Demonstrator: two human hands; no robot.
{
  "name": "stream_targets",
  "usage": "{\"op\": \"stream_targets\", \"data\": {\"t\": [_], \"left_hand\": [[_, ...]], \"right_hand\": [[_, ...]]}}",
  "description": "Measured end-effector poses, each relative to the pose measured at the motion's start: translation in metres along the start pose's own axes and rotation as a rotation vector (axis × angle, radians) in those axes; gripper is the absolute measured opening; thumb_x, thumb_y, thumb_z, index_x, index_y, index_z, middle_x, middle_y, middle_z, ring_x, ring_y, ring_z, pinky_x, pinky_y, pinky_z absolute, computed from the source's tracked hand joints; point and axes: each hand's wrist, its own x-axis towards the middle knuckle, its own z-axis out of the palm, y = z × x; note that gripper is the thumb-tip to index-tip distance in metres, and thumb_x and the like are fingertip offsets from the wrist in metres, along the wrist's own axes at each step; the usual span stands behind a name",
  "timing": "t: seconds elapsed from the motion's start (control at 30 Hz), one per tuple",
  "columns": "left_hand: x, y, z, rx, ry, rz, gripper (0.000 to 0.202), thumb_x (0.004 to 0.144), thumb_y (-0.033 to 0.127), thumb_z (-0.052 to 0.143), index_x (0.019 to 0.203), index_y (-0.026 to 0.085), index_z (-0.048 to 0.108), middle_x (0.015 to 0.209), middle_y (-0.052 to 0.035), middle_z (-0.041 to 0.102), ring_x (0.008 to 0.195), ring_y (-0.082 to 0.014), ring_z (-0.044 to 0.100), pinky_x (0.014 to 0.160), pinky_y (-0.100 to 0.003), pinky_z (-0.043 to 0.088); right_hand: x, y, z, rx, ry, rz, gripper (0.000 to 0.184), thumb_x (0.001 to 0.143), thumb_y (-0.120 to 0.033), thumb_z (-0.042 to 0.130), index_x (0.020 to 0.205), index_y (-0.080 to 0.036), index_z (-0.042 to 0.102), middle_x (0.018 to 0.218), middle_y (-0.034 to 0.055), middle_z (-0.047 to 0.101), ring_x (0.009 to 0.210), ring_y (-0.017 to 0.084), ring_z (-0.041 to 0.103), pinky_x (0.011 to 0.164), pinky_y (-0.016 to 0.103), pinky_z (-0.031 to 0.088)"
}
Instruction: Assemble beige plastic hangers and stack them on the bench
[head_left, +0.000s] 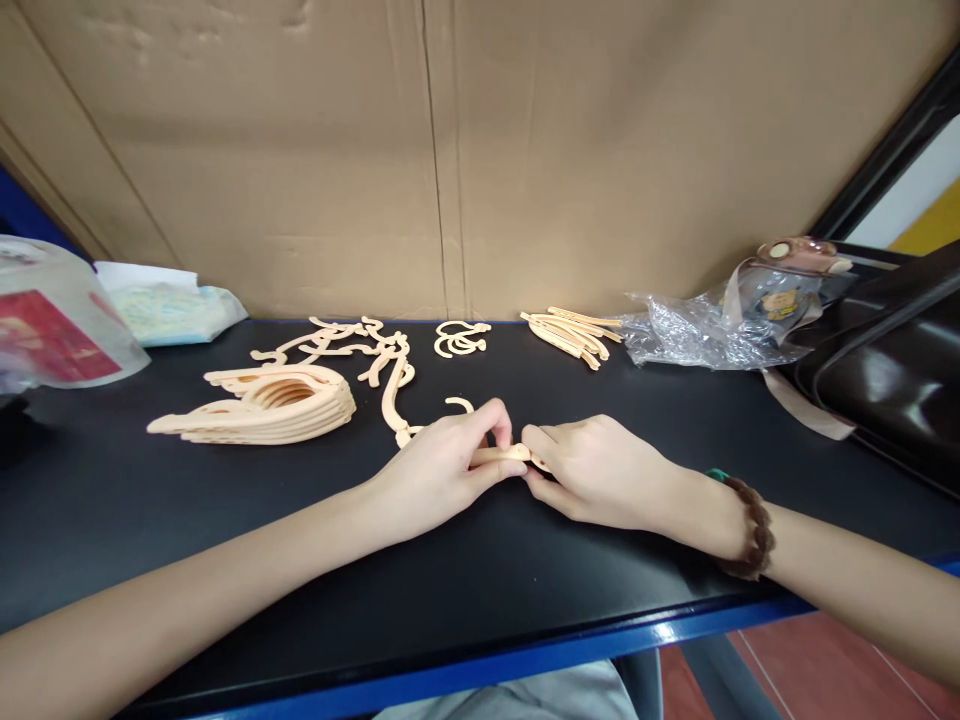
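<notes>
My left hand (442, 465) and my right hand (592, 470) meet at the middle of the black table (225, 530), fingers pinched together on a small peach plastic hanger piece (504, 454) that lies low over the tabletop. A curved arm of peach plastic (395, 395) runs from under my left hand toward the back. A small hook (459, 403) lies just behind my left fingers. A brown bead bracelet (754, 528) circles my right wrist.
A stack of peach hanger bodies (270, 405) lies at the left. Loose arms (330, 345), hooks (459, 338) and straight bars (574, 333) sit near the cardboard wall (450, 150). Crumpled clear plastic (682, 330), a dark bag (885, 370) and packets (52, 320) flank the sides.
</notes>
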Motion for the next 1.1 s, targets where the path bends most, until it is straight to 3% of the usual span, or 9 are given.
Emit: {"op": "stream_targets", "data": {"t": [0.23,0.47,0.7,0.8,0.97,1.1], "left_hand": [[-0.004,0.002,0.0,0.015,0.056,0.068,0.006,0.091,0.029,0.051,0.094,0.024,0.05,0.073,0.0064,0.056,0.062,-0.0097,0.053,0.058,-0.02,0.039],[-0.005,0.001,-0.002,0.173,0.093,0.085,0.008,0.089,0.032,0.055,0.089,0.024,0.058,0.076,0.0057,0.062,0.066,-0.0109,0.056,0.055,-0.02,0.037],[-0.003,-0.003,-0.005,0.167,0.088,0.198,0.018,0.092,0.024,0.048,0.108,0.024,0.055,0.097,0.0018,0.063,0.081,-0.012,0.06,0.069,-0.023,0.046],[-0.002,-0.008,-0.005,0.178,0.115,0.223,0.019,0.091,0.021,0.047,0.109,0.022,0.055,0.102,-0.0004,0.06,0.085,-0.0125,0.061,0.075,-0.024,0.049],[0.0,-0.014,-0.006,0.139,0.133,0.242,0.022,0.092,0.019,0.044,0.112,0.021,0.052,0.112,-0.0031,0.056,0.084,-0.0109,0.063,0.077,-0.024,0.052],[0.003,-0.014,-0.008,0.286,0.136,0.289,0.021,0.091,0.017,0.043,0.108,0.02,0.056,0.107,-0.0039,0.06,0.101,-0.0178,0.059,0.09,-0.034,0.048]], "right_hand": [[-0.001,0.003,-0.005,-0.013,0.023,-0.035,0.018,0.094,-0.023,0.042,0.081,-0.016,0.051,0.073,0.0011,0.062,0.059,0.014,0.057,0.05,0.029,0.02],[-0.002,0.002,-0.009,-0.044,0.052,-0.054,0.019,0.095,-0.024,0.043,0.079,-0.017,0.049,0.07,0.0012,0.061,0.058,0.015,0.056,0.051,0.029,0.02],[-0.003,0.022,-0.017,0.104,0.01,-0.002,0.022,0.097,-0.038,0.044,0.089,-0.018,0.047,0.072,0.0001,0.06,0.062,0.015,0.056,0.055,0.026,0.029],[-0.004,0.033,-0.02,0.087,-0.013,0.028,0.019,0.097,-0.033,0.046,0.085,-0.018,0.049,0.074,0.0009,0.058,0.068,0.017,0.054,0.062,0.026,0.034],[-0.008,0.043,-0.025,-0.173,0.016,0.06,0.011,0.089,-0.023,0.059,0.08,-0.017,0.059,0.089,0.0071,0.057,0.088,0.023,0.051,0.076,0.032,0.033],[-0.013,0.044,-0.029,-0.23,0.026,0.129,0.013,0.09,-0.014,0.053,0.081,-0.018,0.06,0.079,0.004,0.059,0.076,0.02,0.053,0.073,0.032,0.031]]}}
